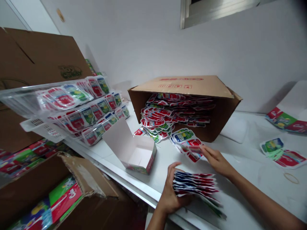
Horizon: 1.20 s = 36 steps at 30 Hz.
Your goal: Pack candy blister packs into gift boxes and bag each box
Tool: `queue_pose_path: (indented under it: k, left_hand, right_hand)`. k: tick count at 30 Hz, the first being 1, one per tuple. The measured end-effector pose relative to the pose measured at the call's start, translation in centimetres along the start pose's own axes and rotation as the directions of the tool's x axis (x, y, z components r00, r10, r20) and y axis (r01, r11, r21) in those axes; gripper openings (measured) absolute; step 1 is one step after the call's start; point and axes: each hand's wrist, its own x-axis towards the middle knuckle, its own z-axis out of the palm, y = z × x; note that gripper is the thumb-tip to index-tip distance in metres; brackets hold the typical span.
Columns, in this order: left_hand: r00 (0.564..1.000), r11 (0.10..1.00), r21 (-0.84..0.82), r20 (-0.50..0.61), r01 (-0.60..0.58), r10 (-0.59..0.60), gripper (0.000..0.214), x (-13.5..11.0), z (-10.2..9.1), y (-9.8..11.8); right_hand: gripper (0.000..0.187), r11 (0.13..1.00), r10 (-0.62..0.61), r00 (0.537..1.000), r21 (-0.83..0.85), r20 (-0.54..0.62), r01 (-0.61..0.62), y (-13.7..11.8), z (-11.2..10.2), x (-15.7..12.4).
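My left hand is wrapped round a thick stack of flat printed packets, which fans out to the right. My right hand pinches the edge of a red packet, slightly blurred, above the loose packets on the table. Behind these, a cardboard carton lies on its side with its opening toward me. Piled packets fill much of it and spill from its left side. Left of my hands stands a small display box, lid up, with a white inside.
Tilted clear trays of packets stand at the left. Below them, an open carton holds printed boxes beside the edge of the white table. At the right lie packets, a rubber band and another open box.
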Motion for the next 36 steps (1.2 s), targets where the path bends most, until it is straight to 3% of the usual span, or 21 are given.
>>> queue_pose_path:
  k: [4,8,10,12,13,15,18,20,22,25,28,31,34,36]
  left_hand:
    - [0.999,0.998,0.039,-0.02,-0.043,0.044,0.067,0.0,0.1,-0.2]
    - [0.999,0.996,-0.084,-0.038,-0.007,0.004,0.094,-0.2,0.3,-0.2]
    - [0.999,0.99,-0.14,-0.029,0.022,-0.026,0.108,-0.2,0.4,-0.2]
    - [0.998,0.985,-0.158,0.013,0.062,-0.061,0.102,-0.1,0.5,-0.2]
    - [0.997,0.986,-0.15,0.034,0.075,-0.071,0.09,-0.1,0.5,-0.1]
    - [0.996,0.989,-0.13,0.046,0.076,-0.07,0.068,0.0,0.4,0.0]
    - [0.998,0.99,-0.124,0.033,0.061,-0.058,0.059,0.0,0.4,0.2]
    - [0.997,0.992,-0.111,0.037,0.067,-0.063,0.059,-0.1,0.4,0.2]
    - [0.997,0.994,-0.09,0.036,0.069,-0.066,0.059,-0.1,0.4,0.1]
    - [0.999,0.999,-0.031,0.001,0.036,-0.036,0.067,-0.1,0.3,-0.4]
    - [0.999,0.998,0.045,-0.007,-0.031,0.031,0.075,0.0,0.1,-0.7]
    - [0.999,0.999,0.004,0.028,-0.034,0.034,0.078,0.0,0.1,-0.5]
    - [1.0,0.994,-0.11,0.008,0.021,-0.02,0.093,-0.1,0.3,-0.2]
    - [0.999,0.986,-0.159,-0.001,0.04,-0.041,0.106,-0.2,0.5,0.0]
  right_hand:
    - [0.047,0.953,0.139,0.951,0.223,0.275,-0.204,-1.7,0.6,-5.5]
    - [0.059,0.926,0.13,0.905,0.276,0.405,-0.256,-1.7,0.1,-5.4]
    - [0.059,0.969,0.12,0.925,0.161,0.361,-0.188,-1.0,-0.3,-3.5]
    - [0.05,0.994,0.069,0.972,-0.098,0.226,-0.048,0.2,-0.4,-0.9]
    - [0.049,0.967,0.02,0.985,-0.253,0.17,0.024,1.0,-0.3,0.5]
    - [0.054,0.855,-0.041,0.985,-0.504,0.168,0.122,2.6,0.1,3.0]
    - [0.043,0.755,-0.044,0.966,-0.625,0.256,0.2,4.4,0.4,5.2]
    - [0.04,0.793,-0.095,0.967,-0.57,0.236,0.217,4.8,0.2,5.1]
    - [0.041,0.885,-0.126,0.984,-0.435,0.125,0.169,4.3,-0.2,3.8]
    - [0.044,0.99,-0.009,1.0,-0.144,-0.005,0.009,2.2,-0.3,0.0]
    - [0.043,0.984,0.125,0.987,0.115,0.105,-0.137,-0.3,0.4,-4.1]
    - [0.04,0.935,0.149,0.947,0.272,0.284,-0.229,-1.5,0.9,-6.5]
    - [0.048,0.9,0.039,0.907,0.38,0.419,-0.214,-0.9,-0.1,-6.5]
    - [0.051,0.943,0.021,0.919,0.298,0.393,-0.149,0.4,-1.3,-5.2]
